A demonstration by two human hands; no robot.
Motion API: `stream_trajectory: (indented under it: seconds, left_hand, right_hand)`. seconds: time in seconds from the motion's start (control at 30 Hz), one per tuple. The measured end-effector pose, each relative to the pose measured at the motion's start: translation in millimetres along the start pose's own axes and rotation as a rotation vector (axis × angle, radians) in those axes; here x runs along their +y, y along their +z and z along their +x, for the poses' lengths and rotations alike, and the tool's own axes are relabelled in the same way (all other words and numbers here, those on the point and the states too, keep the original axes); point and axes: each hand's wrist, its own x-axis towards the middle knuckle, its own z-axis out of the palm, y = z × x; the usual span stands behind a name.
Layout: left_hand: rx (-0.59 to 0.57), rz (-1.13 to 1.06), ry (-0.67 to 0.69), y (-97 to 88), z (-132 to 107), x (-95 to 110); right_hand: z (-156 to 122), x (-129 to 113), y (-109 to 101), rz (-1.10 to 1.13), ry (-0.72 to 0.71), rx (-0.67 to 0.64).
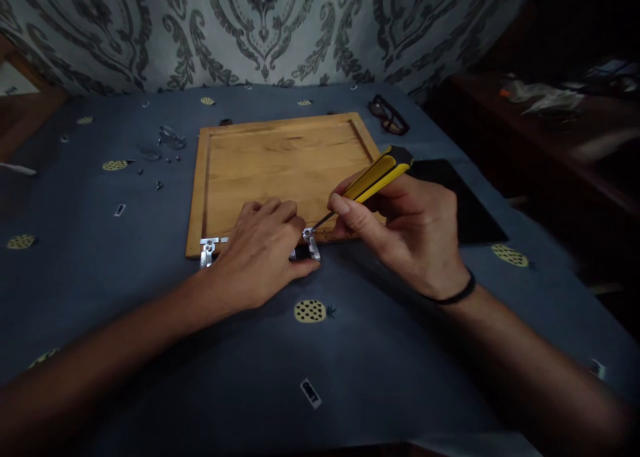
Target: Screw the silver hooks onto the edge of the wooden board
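Note:
A wooden panel (290, 170) with a raised rim lies on the blue cloth. Along its near edge, a silver metal bracket with screws (209, 246) shows at the left corner, and a second silver fitting (313, 244) shows further right. My left hand (265, 250) is over the near edge, fingers curled on the wood and thumb beneath the right fitting, pressing that hardware against the panel. Between the thumb and fingers of my right hand (410, 227) is a yellow and black screwdriver (377, 177). It slants down, its tip at a screw on the right fitting.
Small loose screws (159, 185) and clear plastic bags (170, 137) lie left of the panel. Dark-framed glasses (388, 115) rest at the back right. A flat black sheet (455, 200) lies right of the panel. A patterned curtain (265, 30) hangs behind the table.

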Motion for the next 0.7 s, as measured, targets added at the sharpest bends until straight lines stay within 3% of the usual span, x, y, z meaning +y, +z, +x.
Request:
stream_trajectory:
  seconds: [0.17,0.4,0.57,0.7]
  left_hand:
    - [-0.027,0.039,0.003,-3.9,-1.0,1.5]
    - [0.1,0.14,0.05,-23.4,-9.0,-4.5]
    - [0.163,0.182,0.05,-39.8,-29.2,-27.7]
    - [0.236,0.102,-0.019,-35.0,-56.8,-57.2]
  right_hand:
    - [-0.4,0.2,-0.4,-0.011,0.033,0.004]
    - [-1.2,-4.9,2.4,0.024,0.067,0.029]
    - [1.5,-6.0,3.0,-0.047,0.011,0.068]
    - [1.1,-5.4,4.3,-0.055,0.013,0.089]
